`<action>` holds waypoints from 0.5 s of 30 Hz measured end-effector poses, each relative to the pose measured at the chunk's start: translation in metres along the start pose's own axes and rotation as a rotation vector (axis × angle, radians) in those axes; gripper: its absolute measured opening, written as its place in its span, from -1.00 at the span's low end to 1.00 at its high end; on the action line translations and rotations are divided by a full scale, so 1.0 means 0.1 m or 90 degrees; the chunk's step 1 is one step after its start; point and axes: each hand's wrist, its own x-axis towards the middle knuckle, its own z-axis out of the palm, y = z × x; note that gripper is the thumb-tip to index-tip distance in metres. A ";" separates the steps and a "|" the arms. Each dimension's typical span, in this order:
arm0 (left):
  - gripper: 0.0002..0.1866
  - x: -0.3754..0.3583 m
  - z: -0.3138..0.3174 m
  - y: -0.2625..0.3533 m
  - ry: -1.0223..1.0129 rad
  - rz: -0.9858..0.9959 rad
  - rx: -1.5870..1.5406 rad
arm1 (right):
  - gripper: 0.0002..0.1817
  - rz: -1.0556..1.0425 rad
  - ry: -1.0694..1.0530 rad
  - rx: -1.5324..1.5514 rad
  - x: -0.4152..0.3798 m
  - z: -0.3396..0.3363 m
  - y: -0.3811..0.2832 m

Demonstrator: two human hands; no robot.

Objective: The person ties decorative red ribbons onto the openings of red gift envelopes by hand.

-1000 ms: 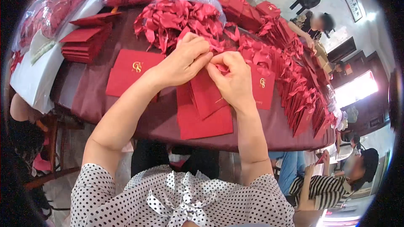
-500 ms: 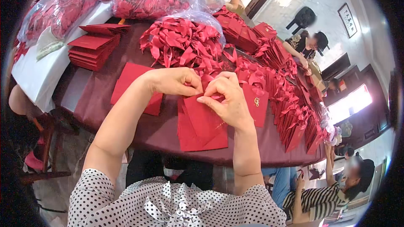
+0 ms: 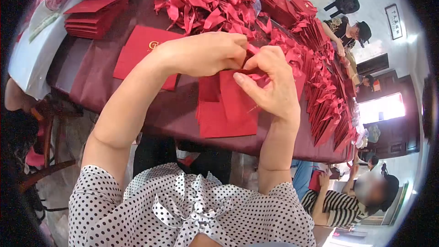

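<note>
Both of my hands are together at the top edge of a small red paper bag (image 3: 235, 96), which leans over a stack of flat red bags (image 3: 224, 126). My left hand (image 3: 212, 55) is closed, its fingertips pinched near a strip of red ribbon (image 3: 252, 48). Curled at the bag's upper edge, my right hand (image 3: 272, 82) grips ribbon, with thumb and forefinger close together. Part of the ribbon is hidden behind the fingers. Left of the bag lie flat red bags with gold lettering (image 3: 137, 48). A heap of loose red ribbons (image 3: 210, 2) sits behind my hands.
Rows of ribboned red bags (image 3: 327, 105) line the right of the dark red tablecloth (image 3: 169, 114). A fanned pile of red bags (image 3: 93, 18) stands at far left beside a white surface (image 3: 32, 68). People sit or stand at right, one in a striped top (image 3: 340, 208).
The view has tilted down, so the heap and bags sit higher. My left hand has turned over more, knuckles up, and both hands now work at ribbon above the bag's edge.
</note>
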 end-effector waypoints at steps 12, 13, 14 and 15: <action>-0.93 -0.12 -0.36 -0.21 0.159 0.047 0.391 | -0.69 0.041 0.019 0.054 -0.13 -0.27 -0.11; -0.93 -0.16 -0.38 -0.26 0.185 -0.010 0.279 | -0.69 0.038 0.017 0.054 -0.13 -0.27 -0.11; -0.91 -0.17 -0.37 -0.29 0.209 -0.065 0.167 | -0.69 0.028 0.021 0.042 -0.14 -0.27 -0.10; -0.89 -0.17 -0.32 -0.30 0.209 -0.073 0.172 | -0.68 0.020 0.028 0.031 -0.15 -0.26 -0.09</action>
